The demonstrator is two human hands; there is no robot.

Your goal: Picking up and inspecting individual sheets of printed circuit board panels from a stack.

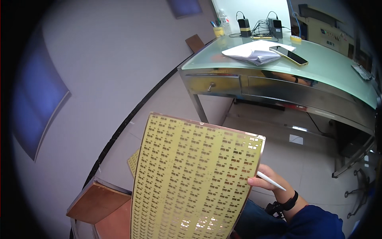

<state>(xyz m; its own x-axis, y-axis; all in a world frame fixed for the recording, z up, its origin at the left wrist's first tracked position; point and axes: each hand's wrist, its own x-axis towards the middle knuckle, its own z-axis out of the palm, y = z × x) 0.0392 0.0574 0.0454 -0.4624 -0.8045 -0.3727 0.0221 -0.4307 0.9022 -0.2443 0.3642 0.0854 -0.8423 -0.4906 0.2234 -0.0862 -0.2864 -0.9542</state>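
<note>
A large yellow-green circuit board panel (191, 171), covered with rows of small dark and shiny rectangular pads, is held up tilted in front of me. My right hand (267, 179) grips its right edge, thumb on the front face and the other fingers mostly hidden behind. A slim white pen (274, 183) is also in that hand, its tapered tip pointing down to the right. Light glints off pads near the panel's lower part and top right corner. My left hand does not show. Part of another patterned yellow panel (133, 162) peeks out behind the left edge.
Reddish-brown boards (95, 203) stand at lower left. Beyond is a glass-topped desk (199, 61) with drawers, carrying papers (254, 51), a phone (289, 55), a bottle (225, 22), a pen cup (218, 31) and black devices (244, 28) with cables. A chair base (360, 191) is at right.
</note>
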